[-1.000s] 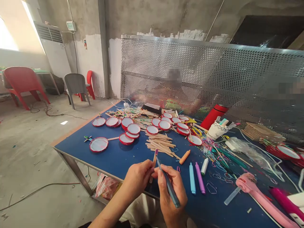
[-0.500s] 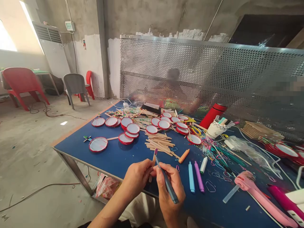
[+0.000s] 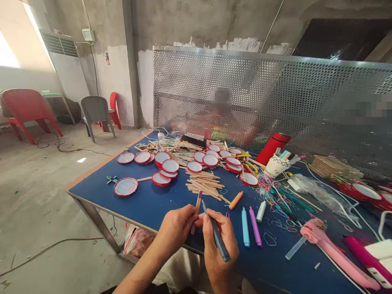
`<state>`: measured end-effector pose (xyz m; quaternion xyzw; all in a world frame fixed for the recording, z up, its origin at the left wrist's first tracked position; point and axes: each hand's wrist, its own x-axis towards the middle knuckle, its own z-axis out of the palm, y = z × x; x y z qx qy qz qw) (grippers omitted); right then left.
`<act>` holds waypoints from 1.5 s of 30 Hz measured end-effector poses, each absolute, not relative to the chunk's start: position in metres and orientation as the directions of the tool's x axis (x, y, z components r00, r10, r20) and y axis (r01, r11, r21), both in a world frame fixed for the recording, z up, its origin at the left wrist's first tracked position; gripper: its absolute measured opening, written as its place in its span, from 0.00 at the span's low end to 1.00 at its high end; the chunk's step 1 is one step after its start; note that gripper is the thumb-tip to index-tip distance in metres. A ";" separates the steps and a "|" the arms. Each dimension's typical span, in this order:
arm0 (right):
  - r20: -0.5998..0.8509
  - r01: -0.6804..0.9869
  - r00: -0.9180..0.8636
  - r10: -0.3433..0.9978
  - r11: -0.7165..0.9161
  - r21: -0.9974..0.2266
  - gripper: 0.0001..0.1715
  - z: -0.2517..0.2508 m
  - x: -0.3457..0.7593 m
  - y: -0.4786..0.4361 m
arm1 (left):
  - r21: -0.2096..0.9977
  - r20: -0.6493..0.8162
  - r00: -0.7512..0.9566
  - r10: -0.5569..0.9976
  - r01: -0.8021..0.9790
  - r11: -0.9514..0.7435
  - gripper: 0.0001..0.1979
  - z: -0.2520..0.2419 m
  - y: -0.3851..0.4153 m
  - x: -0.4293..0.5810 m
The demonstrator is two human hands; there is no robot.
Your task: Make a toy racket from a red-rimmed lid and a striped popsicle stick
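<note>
Between the thumb and fingers of my left hand (image 3: 180, 224) is a wooden craft stick (image 3: 198, 206), upright, with a purple tip. My right hand (image 3: 222, 241) is closed around a dark grey-blue marker (image 3: 218, 237), its point close to the stick just below the purple end. Beyond my hands lies a pile of plain craft sticks (image 3: 204, 184). An orange marker (image 3: 236, 200), a light blue marker (image 3: 245, 227), a purple marker (image 3: 255, 226) and a white marker with a green end (image 3: 261, 212) rest to the right.
Round red-rimmed white discs (image 3: 126, 186) are spread over the blue table (image 3: 101, 190). A red bottle (image 3: 273, 148), a cup of pens (image 3: 276, 165), tangled clips and a pink glue gun (image 3: 337, 253) are on the right. A perforated metal panel (image 3: 190, 81) stands behind.
The marker's point has moved slightly away from the stick, and more of the stick's upper part shows. The whole view has shifted slightly.
</note>
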<state>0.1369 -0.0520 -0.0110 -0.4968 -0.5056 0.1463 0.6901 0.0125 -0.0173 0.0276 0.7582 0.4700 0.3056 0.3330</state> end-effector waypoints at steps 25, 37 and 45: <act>0.561 0.256 0.452 0.693 0.502 -0.826 0.10 -0.009 0.136 -0.053 | 0.799 0.173 0.379 0.909 0.485 -0.354 0.11 0.027 -0.016 0.012; 0.577 0.263 0.426 0.697 0.515 -0.816 0.09 -0.008 0.136 -0.054 | 0.793 0.183 0.371 0.910 0.492 -0.360 0.11 0.025 -0.016 0.012; 0.565 0.319 0.412 0.715 0.467 -0.825 0.11 -0.010 0.137 -0.054 | 0.783 0.200 0.371 0.907 0.496 -0.376 0.10 0.024 -0.017 0.012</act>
